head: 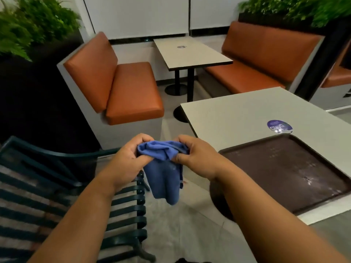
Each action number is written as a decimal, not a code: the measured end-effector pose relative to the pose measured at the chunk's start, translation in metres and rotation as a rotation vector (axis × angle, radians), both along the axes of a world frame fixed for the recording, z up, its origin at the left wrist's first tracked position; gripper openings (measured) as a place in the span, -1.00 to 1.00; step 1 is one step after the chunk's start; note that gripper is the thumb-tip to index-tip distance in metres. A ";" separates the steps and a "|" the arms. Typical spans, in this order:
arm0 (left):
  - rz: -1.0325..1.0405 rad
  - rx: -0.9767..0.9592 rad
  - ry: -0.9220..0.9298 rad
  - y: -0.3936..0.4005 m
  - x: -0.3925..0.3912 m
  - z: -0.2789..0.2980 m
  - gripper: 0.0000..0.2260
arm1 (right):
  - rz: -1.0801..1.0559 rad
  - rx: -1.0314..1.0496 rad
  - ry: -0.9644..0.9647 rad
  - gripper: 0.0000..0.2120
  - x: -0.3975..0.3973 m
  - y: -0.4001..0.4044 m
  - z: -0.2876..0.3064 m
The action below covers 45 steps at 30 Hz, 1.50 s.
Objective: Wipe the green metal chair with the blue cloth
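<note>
Forearms filling lower frame; left hand (127, 160) and right hand (193, 156) both gripping bunched blue cloth (164, 168), hanging mid-frame. Green metal chair (125, 209) lying lower left, slats running sideways, nearer left hand.

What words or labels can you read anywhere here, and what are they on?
"ClayG": the large word, as best it reads, on the round purple sticker on the near table; its smaller lines are too blurred to read.
Round sticker on the far table: too small to read.
Brown tray: faint embossed marks, unreadable.
</note>
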<state>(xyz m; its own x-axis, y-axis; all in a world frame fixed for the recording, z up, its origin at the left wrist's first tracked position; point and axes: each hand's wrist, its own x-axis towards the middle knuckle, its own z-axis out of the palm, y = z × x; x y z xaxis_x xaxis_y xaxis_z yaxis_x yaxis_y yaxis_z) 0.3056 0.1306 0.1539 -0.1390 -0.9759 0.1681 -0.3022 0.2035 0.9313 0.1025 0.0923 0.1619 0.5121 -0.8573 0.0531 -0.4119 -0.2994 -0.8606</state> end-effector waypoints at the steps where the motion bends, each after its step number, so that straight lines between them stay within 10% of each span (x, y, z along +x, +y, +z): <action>1: -0.012 -0.001 0.021 -0.009 -0.020 -0.002 -0.96 | 0.014 0.013 0.004 -0.87 -0.021 -0.008 0.000; 16: -0.079 0.517 0.297 -0.110 -0.265 -0.072 -0.92 | -0.172 0.236 0.065 -0.90 -0.258 -0.092 -0.061; 21: 0.050 0.704 0.096 -0.131 -0.289 -0.139 -0.93 | -0.209 0.369 0.302 -0.85 -0.269 -0.114 -0.129; 27: 0.115 0.492 -0.115 -0.142 -0.292 -0.146 -0.92 | -0.265 0.055 0.283 -0.82 -0.270 -0.122 -0.150; 35: -0.482 0.276 -0.698 -0.104 -0.292 -0.148 -0.75 | 0.127 0.156 0.626 -0.69 -0.312 -0.094 -0.151; 40: -0.472 0.426 -0.567 -0.101 -0.293 -0.147 -0.75 | -0.009 -0.025 0.628 -0.74 -0.291 -0.076 -0.151; 45: -0.223 0.383 -0.529 -0.110 -0.269 -0.142 -0.70 | 0.192 0.019 0.978 -0.22 -0.268 -0.048 -0.190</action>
<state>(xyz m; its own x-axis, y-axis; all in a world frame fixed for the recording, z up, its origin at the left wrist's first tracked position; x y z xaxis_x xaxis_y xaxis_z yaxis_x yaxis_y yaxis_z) 0.0366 0.0210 0.0118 -0.3114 -0.8915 -0.3289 -0.7250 -0.0008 0.6887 -0.1653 0.0443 -0.0282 0.4534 -0.7514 -0.4793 -0.8883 -0.4248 -0.1743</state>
